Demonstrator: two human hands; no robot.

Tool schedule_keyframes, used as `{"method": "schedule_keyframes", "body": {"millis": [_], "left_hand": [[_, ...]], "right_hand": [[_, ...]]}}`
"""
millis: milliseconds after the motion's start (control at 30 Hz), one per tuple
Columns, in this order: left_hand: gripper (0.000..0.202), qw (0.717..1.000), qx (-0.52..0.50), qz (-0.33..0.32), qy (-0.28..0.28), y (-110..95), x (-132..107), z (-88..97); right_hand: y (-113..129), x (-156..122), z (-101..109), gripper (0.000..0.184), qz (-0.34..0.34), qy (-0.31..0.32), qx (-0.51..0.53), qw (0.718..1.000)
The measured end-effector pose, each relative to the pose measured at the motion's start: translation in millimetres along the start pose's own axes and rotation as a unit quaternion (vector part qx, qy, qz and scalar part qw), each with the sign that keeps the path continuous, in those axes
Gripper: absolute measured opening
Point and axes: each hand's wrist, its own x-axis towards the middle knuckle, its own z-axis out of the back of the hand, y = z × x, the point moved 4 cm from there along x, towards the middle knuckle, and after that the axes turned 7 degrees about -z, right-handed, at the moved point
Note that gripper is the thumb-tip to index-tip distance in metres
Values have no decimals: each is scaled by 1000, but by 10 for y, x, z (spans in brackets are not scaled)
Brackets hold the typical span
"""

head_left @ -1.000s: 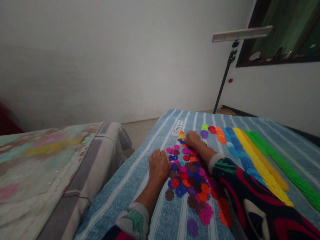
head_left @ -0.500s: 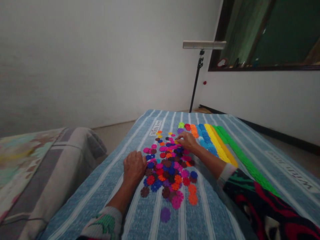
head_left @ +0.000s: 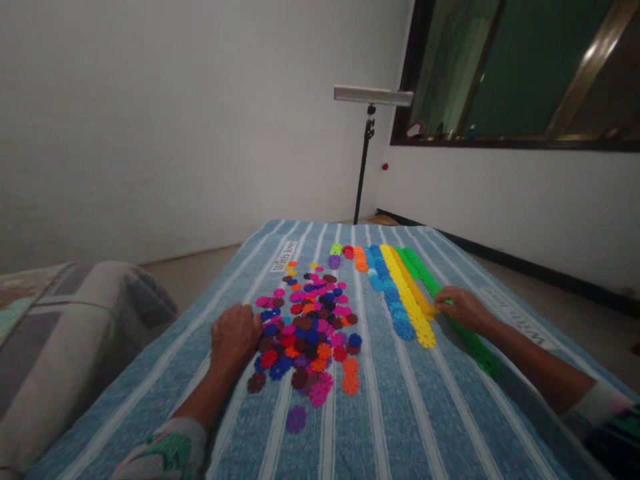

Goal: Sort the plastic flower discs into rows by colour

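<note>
A heap of small flower-shaped plastic discs [head_left: 310, 330] in pink, blue, red, orange, brown and purple lies on a blue striped cloth [head_left: 390, 400]. My left hand [head_left: 235, 337] rests curled at the heap's left edge, touching the discs. To the right run sorted rows: orange [head_left: 359, 259], light blue [head_left: 387, 293], yellow [head_left: 410, 300], amber and green [head_left: 450, 313]. My right hand [head_left: 463, 308] sits over the green row, its fingertips pinched on a yellowish disc at the end of the amber row.
A lamp on a thin black stand [head_left: 364, 160] rises behind the cloth's far edge. A dark-framed window [head_left: 520, 73] fills the upper right wall. A grey cushion or folded blanket [head_left: 65, 347] lies at the left. A single purple disc [head_left: 296, 419] lies apart near me.
My right hand has left the top of the mixed heap and swung right to the near end of the amber and green rows. The left hand has stayed by the heap. My view has panned right.
</note>
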Motion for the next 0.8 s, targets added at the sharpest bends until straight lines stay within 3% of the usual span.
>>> {"method": "schedule_keyframes", "body": {"millis": [400,600,700,800], "left_hand": [[36,1000,-2,4,4,5,5,-9],[36,1000,-3,9,5,-8,-11,-2],[35,1000,-2,8,6,-5,-14,-18],[35,1000,-10,10,4,-7,-25,-30]], "right_hand": [[20,-20,-243,27,8,53,4,999],[22,22,-188,29,-29,-12,-23,999],[169,108,-192,30,-25,-34,-22,999],[479,231,-249,27,23,-36,-4,999]]}}
